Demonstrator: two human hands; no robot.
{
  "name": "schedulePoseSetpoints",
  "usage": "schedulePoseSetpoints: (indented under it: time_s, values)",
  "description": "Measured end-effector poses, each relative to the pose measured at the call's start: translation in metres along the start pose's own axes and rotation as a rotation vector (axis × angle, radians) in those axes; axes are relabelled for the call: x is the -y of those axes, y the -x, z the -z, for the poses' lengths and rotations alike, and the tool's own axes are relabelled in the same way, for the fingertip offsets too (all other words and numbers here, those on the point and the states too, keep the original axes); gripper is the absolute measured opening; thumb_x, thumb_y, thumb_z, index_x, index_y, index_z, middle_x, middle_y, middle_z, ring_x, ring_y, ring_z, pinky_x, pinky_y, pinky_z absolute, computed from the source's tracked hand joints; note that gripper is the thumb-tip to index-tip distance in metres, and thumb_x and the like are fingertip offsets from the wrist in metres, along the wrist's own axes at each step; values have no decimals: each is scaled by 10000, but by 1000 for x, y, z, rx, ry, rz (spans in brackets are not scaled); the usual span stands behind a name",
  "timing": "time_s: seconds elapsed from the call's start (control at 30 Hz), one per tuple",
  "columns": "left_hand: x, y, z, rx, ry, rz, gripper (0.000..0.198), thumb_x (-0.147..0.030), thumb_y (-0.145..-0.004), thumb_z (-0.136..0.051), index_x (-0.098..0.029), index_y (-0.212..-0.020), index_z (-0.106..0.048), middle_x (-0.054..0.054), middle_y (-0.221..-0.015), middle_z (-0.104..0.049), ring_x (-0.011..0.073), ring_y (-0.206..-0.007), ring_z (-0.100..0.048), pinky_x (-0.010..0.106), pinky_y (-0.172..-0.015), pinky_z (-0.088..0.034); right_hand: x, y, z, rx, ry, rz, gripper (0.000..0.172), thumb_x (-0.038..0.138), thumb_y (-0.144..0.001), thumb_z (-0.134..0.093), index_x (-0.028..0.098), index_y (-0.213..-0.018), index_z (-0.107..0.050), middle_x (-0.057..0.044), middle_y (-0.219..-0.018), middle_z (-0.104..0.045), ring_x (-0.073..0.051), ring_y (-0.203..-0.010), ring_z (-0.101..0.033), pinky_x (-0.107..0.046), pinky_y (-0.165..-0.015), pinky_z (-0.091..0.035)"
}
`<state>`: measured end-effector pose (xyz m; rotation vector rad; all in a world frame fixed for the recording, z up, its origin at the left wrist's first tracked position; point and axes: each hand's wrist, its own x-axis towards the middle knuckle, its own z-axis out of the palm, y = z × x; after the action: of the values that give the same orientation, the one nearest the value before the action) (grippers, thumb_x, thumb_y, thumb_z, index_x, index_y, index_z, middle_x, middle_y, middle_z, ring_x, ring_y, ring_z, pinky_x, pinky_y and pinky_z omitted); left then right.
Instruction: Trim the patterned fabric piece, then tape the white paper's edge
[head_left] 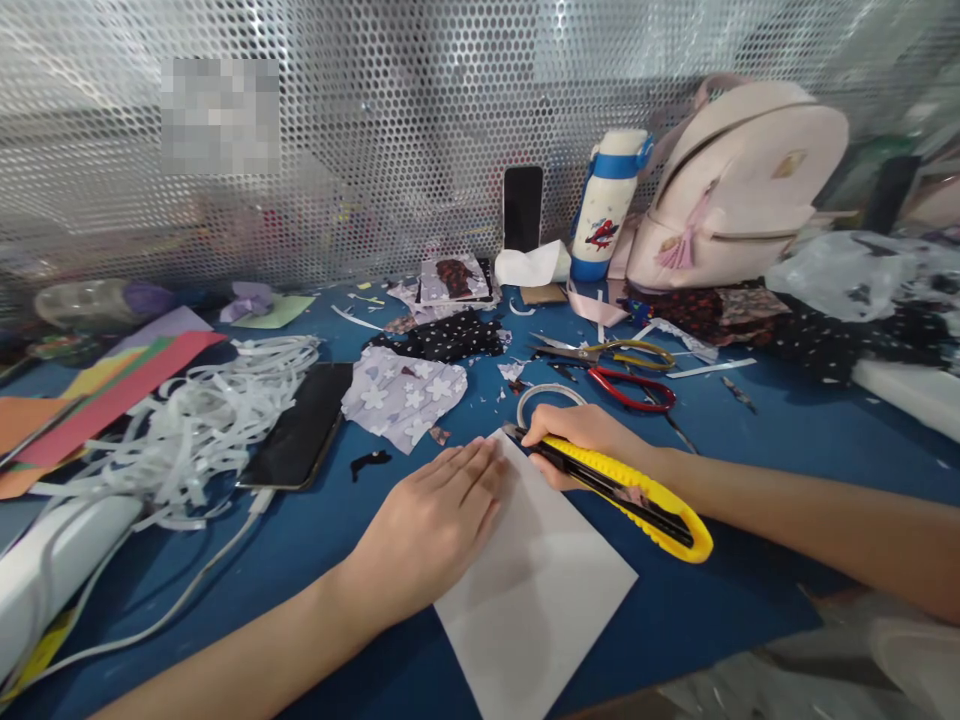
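Note:
A white sheet of paper (536, 610) lies on the blue table, one corner pointing away from me. My left hand (427, 525) rests flat on its far left edge, fingers stretched out. In my right hand (589, 435) is a yellow utility knife (630, 492), its tip over the far corner of the sheet. I cannot tell whether the blade touches the paper. Just beyond that tip lies a white roll of tape (523, 402). Red-handled scissors (634, 402) and yellow-handled scissors (637, 350) are farther back. A lilac flowered fabric piece (405, 395) sits beyond my left hand.
At left are a black phone (296, 430), a heap of white strips (217, 400), coloured paper (120, 390) and a white cable (202, 575). Along the back stand another phone (523, 210), a bottle (604, 210) and a backpack (739, 190) before a perforated metal panel (390, 120).

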<state>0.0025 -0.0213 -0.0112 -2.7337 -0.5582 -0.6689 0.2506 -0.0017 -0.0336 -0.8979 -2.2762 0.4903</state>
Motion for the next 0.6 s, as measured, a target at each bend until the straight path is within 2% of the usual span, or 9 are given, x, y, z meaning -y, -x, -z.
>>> schedulePoseSetpoints:
  time_s: [0.07, 0.2, 0.37, 0.47, 0.6]
  values:
    - [0, 0, 1, 12, 1, -3, 350, -153, -1026, -406, -5, -1181, -683, 191, -1245, -697, 313, -1138, -696, 436, -908, -640, 0, -1, -1, -5, 15, 36, 99, 158, -833, -593, 222, -890, -546, 49, -704, -593, -98, -594, -533, -208, -575, -387]
    - [1, 0, 1, 31, -3, -8, 343, -150, -1024, -411, -11, -1188, -678, 191, -1250, -695, 315, -1144, -693, 440, -908, -640, 1, -3, 2, 104, 10, 144, 83, 153, -906, -536, 203, -855, -580, 8, -756, -582, -117, -691, -526, -221, -632, -387]
    - [0, -1, 0, 5, 0, -4, 330, -136, -1020, -416, -4, -1186, -669, 198, -1237, -702, 320, -1141, -695, 443, -900, -644, 10, -7, 12, 211, -61, 94, 196, 137, -938, -512, 187, -751, -535, 18, -734, -508, -102, -645, -456, -223, -598, -335]
    - [0, -1, 0, 10, 2, -15, 313, -128, -1011, -442, -5, -1183, -673, 199, -1233, -703, 326, -1138, -696, 451, -897, -644, 18, -9, 18, 268, 12, 103, 240, 114, -943, -503, 183, -713, -508, 21, -742, -464, -99, -627, -415, -234, -583, -297]
    - [0, 0, 0, 32, -3, -26, 321, -125, -1010, -443, -7, -1210, -664, 203, -1259, -689, 328, -1154, -687, 460, -917, -635, 20, -11, 20, 256, 137, 133, 237, 111, -946, -484, 182, -724, -528, 12, -758, -445, -112, -624, -396, -246, -573, -285]
